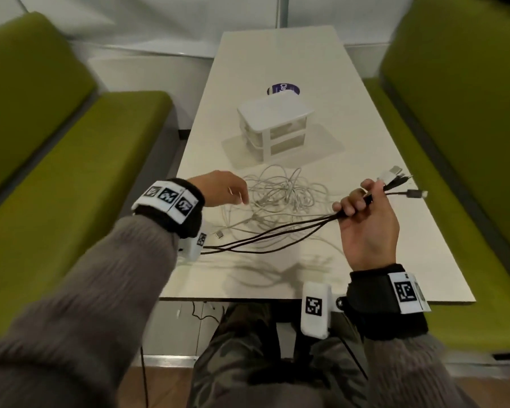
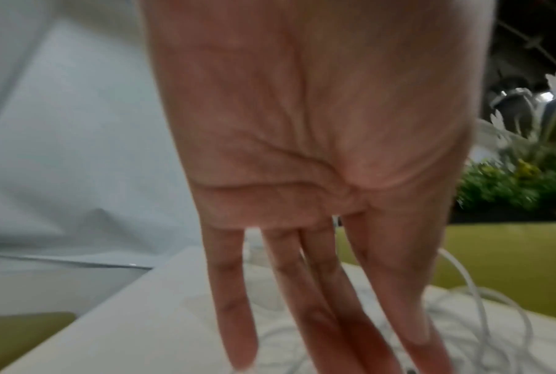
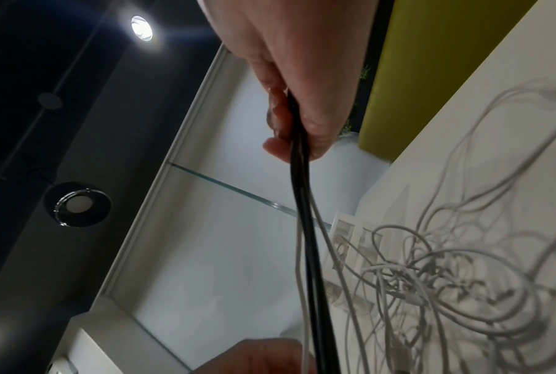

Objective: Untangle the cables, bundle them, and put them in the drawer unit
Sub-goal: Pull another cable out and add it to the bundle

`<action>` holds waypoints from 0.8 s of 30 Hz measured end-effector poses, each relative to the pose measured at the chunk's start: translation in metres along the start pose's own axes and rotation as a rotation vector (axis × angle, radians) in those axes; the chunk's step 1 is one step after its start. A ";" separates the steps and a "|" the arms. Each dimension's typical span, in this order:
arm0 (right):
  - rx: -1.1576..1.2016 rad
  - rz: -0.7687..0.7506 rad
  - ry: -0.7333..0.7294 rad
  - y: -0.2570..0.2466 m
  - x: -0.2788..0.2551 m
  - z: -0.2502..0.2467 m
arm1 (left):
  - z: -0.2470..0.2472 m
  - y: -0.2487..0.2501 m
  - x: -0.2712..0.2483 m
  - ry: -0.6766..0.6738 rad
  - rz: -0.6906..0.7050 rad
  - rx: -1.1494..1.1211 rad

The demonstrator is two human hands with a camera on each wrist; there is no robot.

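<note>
My right hand (image 1: pixel 362 198) is raised over the table's right side and grips a bunch of black cables (image 1: pixel 265 235); their plugs (image 1: pixel 395 181) stick out past the fingers. The black strands sag leftward and pass beneath my left wrist. In the right wrist view the fingers (image 3: pixel 302 131) curl round the black cables (image 3: pixel 305 227). My left hand (image 1: pixel 237 195) hovers over the left edge of a white cable tangle (image 1: pixel 283 195), holding nothing. Its straight fingers (image 2: pixel 314 311) point down at the white cables (image 2: pixel 481 329). The white drawer unit (image 1: pixel 273 125) stands behind the tangle, drawers closed.
Green upholstered benches (image 1: pixel 56 178) (image 1: pixel 460 142) flank the narrow white table (image 1: pixel 409 260). A round purple sticker (image 1: pixel 283 89) lies behind the drawer unit. The table's front edge is just below my wrists, with my lap beneath it.
</note>
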State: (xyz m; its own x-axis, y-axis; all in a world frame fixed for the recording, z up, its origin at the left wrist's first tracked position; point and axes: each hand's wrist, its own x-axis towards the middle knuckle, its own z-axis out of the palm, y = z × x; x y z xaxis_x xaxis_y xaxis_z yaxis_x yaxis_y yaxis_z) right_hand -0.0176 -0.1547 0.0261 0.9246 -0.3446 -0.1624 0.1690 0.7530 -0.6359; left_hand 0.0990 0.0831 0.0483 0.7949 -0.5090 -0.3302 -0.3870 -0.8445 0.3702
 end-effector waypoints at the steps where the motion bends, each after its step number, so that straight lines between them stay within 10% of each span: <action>1: 0.003 0.000 0.010 0.001 0.001 -0.002 | 0.003 0.006 0.014 -0.101 -0.002 0.038; 14: -0.113 0.050 0.095 0.008 0.010 -0.011 | 0.047 0.024 0.067 -0.208 0.006 0.343; 21: -0.286 0.012 0.063 0.016 0.009 -0.007 | -0.014 0.059 0.017 0.456 0.152 -0.848; 24: -0.293 0.005 0.041 0.016 0.007 -0.006 | -0.017 0.091 0.000 0.661 0.224 -1.026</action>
State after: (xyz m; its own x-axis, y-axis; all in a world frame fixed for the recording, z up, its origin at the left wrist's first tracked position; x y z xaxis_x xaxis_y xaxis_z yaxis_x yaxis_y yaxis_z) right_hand -0.0108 -0.1482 0.0107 0.9094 -0.3683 -0.1930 0.0528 0.5628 -0.8249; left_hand 0.0716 0.0090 0.0963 0.9568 -0.1924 0.2182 -0.2364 -0.0775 0.9686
